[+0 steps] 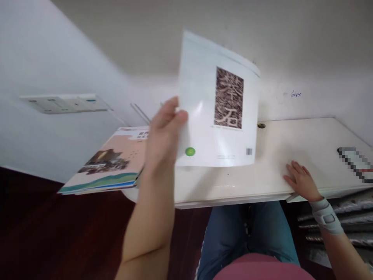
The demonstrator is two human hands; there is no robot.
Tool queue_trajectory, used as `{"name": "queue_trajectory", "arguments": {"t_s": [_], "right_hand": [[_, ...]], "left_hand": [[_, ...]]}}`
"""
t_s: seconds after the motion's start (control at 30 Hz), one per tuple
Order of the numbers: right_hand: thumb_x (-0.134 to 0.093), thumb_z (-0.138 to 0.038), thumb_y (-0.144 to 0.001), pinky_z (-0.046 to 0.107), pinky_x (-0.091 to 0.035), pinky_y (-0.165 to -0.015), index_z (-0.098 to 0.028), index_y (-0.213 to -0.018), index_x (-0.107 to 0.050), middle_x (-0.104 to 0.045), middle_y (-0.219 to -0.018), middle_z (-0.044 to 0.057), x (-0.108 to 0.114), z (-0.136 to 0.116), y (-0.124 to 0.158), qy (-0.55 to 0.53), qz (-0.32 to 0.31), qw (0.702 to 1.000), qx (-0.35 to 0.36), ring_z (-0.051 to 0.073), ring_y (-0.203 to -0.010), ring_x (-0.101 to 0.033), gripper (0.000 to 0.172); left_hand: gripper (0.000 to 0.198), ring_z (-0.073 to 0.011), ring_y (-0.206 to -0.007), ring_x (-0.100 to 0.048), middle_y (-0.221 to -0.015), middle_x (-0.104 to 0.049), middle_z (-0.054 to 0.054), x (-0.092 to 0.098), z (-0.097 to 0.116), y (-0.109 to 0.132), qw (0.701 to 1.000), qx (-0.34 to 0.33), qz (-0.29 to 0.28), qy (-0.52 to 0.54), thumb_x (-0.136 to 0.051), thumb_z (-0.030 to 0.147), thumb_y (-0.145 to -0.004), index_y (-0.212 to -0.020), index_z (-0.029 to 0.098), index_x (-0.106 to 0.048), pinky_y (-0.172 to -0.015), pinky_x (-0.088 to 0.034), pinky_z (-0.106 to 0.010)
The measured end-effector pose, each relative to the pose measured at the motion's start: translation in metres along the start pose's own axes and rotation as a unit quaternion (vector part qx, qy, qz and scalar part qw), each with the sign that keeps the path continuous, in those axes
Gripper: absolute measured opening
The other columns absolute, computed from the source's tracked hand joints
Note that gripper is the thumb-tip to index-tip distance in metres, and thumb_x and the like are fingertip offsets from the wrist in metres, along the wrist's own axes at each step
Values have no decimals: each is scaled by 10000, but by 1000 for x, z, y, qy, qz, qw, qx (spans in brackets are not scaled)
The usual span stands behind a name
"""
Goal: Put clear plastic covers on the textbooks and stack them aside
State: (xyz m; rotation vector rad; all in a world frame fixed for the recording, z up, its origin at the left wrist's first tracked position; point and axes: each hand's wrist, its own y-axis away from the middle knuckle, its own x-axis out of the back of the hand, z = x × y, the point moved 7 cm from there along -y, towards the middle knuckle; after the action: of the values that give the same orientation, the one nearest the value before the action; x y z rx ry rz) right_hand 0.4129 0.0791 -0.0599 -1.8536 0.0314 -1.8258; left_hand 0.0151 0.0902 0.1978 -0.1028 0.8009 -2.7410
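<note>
A thin white book [201, 97] is raised above the desk, with my left hand [166, 124] closed on its left edge. The side facing me carries a dark square picture with pale characters, a green round mark and a small barcode. Beyond my left forearm, a stack of books [119, 155] lies at the desk's left end; the top cover is peach with a building and green waves. My right hand [300, 181] rests on the desk near its front edge, fingers spread and holding nothing. A grey strap [328, 216] wraps that wrist.
The white desk [210, 186] stands against a wall, with a cable hole [261, 126] at the back. A blurred-out flat device [358, 163] lies at the right. A white socket panel [64, 104] is on the left wall. Silvery wrapped rolls [344, 217] sit below the desk's right side.
</note>
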Motion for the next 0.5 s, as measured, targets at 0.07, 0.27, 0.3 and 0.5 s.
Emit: {"name": "queue_trajectory", "arguments": {"t_s": [0.07,0.27,0.3,0.5], "right_hand": [[-385,-448,-930,464,-381,-1018,-125,-1278,-526,-506,-1360,200,0,-1,0,5,-3,1000,-3,301,-1265,-466,495],[-383,-450,-932,458,-383,-1016,-132,-1278,-524,-515,-1353,195,2,-2,-1,9,1,1000,-5,296,-1257,-474,491],[-382,-450,-932,456,-384,-1015,-132,-1278,-524,-516,-1351,196,2,-2,-1,10,2,1000,-6,295,-1254,-477,491],[-379,-462,-932,456,-388,-1015,-129,-1276,-530,-514,-1354,194,2,-1,0,5,3,1000,-6,295,-1265,-466,502]], "left_hand": [[512,-237,-1034,-636,-1004,-705,-34,-31,-38,8,990,82,-62,95,-698,380,-717,-1165,160,-579,-895,-517,-389],[631,-253,-914,-674,-1001,-714,-76,-76,-145,52,939,265,-131,177,-717,444,-675,-1214,157,-557,-794,-548,-355],[641,-251,-897,-675,-995,-714,-80,-76,-159,59,933,286,-131,178,-715,447,-671,-1217,154,-554,-785,-547,-355],[537,-234,-818,-672,-915,-718,-75,-41,-210,85,931,345,-77,95,-689,407,-656,-1112,138,-600,-738,-528,-341]]}}
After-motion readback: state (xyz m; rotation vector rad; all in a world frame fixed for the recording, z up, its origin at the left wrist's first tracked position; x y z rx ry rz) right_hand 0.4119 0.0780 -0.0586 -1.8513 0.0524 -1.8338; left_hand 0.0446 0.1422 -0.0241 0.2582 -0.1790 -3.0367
